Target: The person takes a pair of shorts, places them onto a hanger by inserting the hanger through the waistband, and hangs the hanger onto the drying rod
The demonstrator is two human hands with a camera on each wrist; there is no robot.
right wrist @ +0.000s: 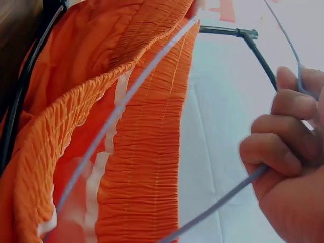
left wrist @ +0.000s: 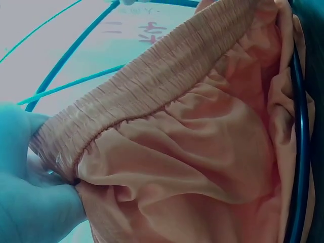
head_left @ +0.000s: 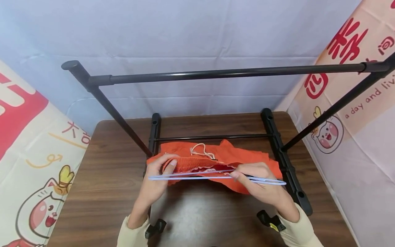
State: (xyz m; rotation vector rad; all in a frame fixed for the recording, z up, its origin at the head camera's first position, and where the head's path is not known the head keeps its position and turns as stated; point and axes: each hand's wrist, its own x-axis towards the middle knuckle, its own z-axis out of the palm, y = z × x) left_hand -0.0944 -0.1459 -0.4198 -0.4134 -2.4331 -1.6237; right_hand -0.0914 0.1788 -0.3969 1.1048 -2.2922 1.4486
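Orange shorts (head_left: 247,156) with a gathered elastic waistband and a white drawstring (head_left: 202,149) spread across the table between the rack's feet. At their left end, my left hand (head_left: 158,176) pinches the waistband (left wrist: 142,81) between thumb and fingers. A light blue hanger (head_left: 197,178) is held over the waist opening by my right hand (head_left: 260,180). In the right wrist view, the fingers (right wrist: 283,126) curl round the hanger's thin bar. The hanger's left end crosses in front of my left hand in the head view. Inside the waist, a pale strip shows.
A black rack surrounds the shorts, with a high top bar (head_left: 197,73), slanting uprights and a low crossbar (head_left: 213,137). Its right foot (head_left: 290,171) rests on the brown wooden table (head_left: 92,192). Pale cloth hangs behind, and printed sheets (head_left: 327,137) stand at both sides.
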